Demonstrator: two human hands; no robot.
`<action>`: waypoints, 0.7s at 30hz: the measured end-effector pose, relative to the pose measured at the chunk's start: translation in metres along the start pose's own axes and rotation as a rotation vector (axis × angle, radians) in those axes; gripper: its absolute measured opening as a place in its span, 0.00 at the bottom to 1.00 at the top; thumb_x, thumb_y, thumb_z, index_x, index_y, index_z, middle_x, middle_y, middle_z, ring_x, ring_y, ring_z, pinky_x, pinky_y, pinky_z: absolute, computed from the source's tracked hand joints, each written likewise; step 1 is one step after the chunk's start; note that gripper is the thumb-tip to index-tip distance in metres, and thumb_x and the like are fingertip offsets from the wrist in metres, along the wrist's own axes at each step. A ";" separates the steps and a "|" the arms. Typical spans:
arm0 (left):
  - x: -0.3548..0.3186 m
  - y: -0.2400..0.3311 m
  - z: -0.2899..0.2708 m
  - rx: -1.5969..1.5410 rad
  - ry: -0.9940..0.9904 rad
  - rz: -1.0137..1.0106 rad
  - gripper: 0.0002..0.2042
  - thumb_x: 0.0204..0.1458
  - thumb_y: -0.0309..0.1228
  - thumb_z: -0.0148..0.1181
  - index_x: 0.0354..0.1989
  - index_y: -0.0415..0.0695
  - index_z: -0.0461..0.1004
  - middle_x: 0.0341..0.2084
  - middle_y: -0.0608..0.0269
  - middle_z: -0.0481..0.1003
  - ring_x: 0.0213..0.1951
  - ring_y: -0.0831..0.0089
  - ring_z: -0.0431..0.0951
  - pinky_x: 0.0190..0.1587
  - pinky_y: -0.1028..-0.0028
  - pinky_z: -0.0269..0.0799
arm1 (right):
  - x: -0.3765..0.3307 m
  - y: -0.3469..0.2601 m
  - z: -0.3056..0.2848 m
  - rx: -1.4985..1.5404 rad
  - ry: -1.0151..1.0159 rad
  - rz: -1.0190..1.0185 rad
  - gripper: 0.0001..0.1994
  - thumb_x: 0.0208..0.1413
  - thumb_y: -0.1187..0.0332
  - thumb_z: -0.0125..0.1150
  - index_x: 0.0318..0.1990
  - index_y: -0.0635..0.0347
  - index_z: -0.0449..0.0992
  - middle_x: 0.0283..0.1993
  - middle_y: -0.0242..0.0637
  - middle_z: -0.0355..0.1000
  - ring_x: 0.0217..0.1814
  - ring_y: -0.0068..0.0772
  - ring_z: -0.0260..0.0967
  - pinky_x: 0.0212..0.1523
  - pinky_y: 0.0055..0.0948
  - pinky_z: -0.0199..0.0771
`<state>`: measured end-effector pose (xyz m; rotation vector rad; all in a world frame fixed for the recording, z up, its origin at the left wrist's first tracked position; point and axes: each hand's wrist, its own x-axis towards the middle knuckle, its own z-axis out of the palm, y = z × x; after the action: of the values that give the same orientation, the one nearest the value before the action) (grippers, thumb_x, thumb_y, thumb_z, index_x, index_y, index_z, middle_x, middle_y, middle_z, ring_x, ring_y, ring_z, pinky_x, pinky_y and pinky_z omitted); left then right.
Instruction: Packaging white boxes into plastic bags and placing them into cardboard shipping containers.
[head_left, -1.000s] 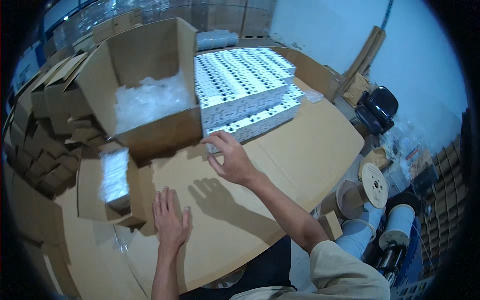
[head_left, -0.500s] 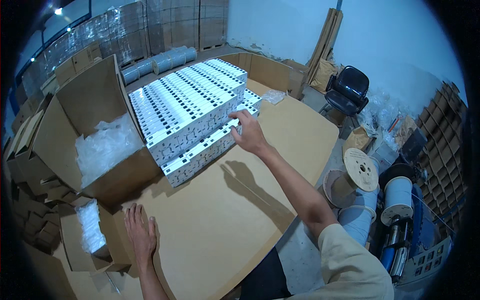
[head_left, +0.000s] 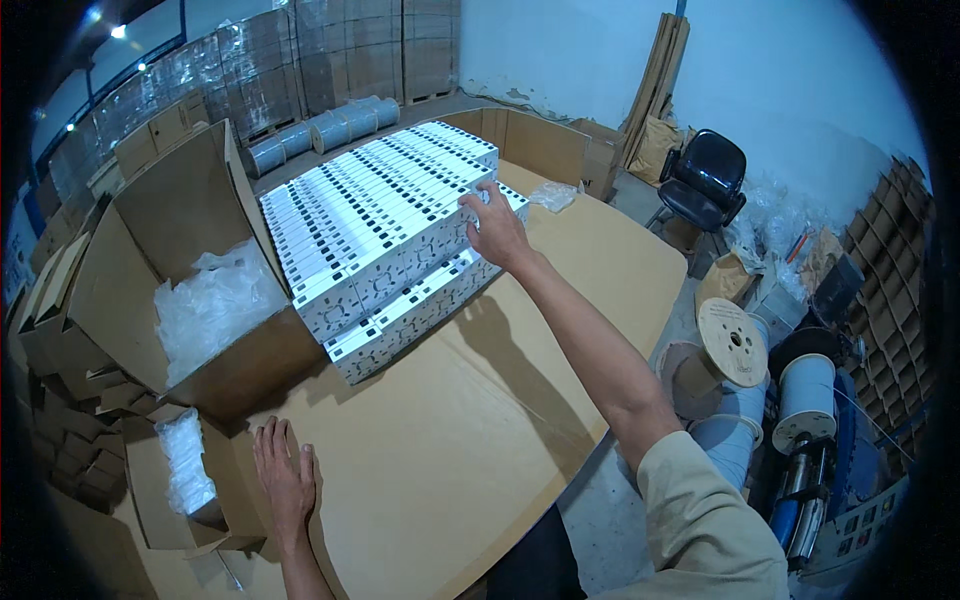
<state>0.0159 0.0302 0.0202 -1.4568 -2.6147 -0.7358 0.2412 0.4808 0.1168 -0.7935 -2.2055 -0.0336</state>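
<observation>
Rows of slim white plastic cases with dark square openings (head_left: 375, 200) stand packed side by side in two layers on the cardboard-covered table (head_left: 430, 470). At the right-hand end of the upper layer is my right hand (head_left: 498, 232). Its fingers are bent and apart, with the fingertips at the edge of the cases; whether they touch cannot be made out. My left hand (head_left: 285, 470) lies flat on the cardboard, fingers stretched out, holding nothing. Right next to it stands a small open carton (head_left: 235, 480) with a bubble-wrapped item (head_left: 185, 465) inside.
A large open carton (head_left: 255, 365) holding clear plastic bags (head_left: 215, 310) stands left of the cases. A small clear bag (head_left: 553, 196) lies at the table's far right. Beyond the table's right edge are a black chair (head_left: 703, 180) and cable reels (head_left: 733, 342).
My right hand has moved farther away along the end of the cases, from the lower layer's ledge up to the upper layer. My left hand stays flat in place.
</observation>
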 end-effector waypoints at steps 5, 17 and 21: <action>-0.001 -0.001 -0.001 -0.009 -0.005 -0.020 0.26 0.61 0.35 0.55 0.66 0.40 0.62 0.68 0.47 0.60 0.71 0.48 0.54 0.74 0.50 0.43 | 0.000 -0.004 -0.007 0.048 -0.026 0.054 0.21 0.48 0.78 0.64 0.51 0.54 0.71 0.58 0.44 0.65 0.59 0.53 0.67 0.53 0.49 0.74; -0.003 -0.001 -0.002 -0.006 -0.018 -0.013 0.25 0.62 0.35 0.54 0.66 0.40 0.62 0.68 0.47 0.60 0.72 0.48 0.53 0.74 0.52 0.44 | -0.035 0.006 -0.022 0.048 0.024 -0.022 0.20 0.47 0.81 0.63 0.49 0.53 0.73 0.49 0.38 0.71 0.53 0.48 0.69 0.54 0.44 0.73; -0.008 -0.004 -0.005 -0.042 0.007 0.016 0.23 0.61 0.33 0.55 0.64 0.38 0.65 0.66 0.46 0.61 0.70 0.47 0.55 0.73 0.52 0.47 | -0.051 -0.013 -0.038 0.120 0.144 0.003 0.20 0.47 0.82 0.63 0.49 0.54 0.74 0.50 0.38 0.71 0.55 0.47 0.68 0.55 0.43 0.72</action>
<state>0.0162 0.0201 0.0209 -1.4809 -2.5951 -0.7981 0.2857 0.4330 0.1115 -0.7055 -2.0505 0.0416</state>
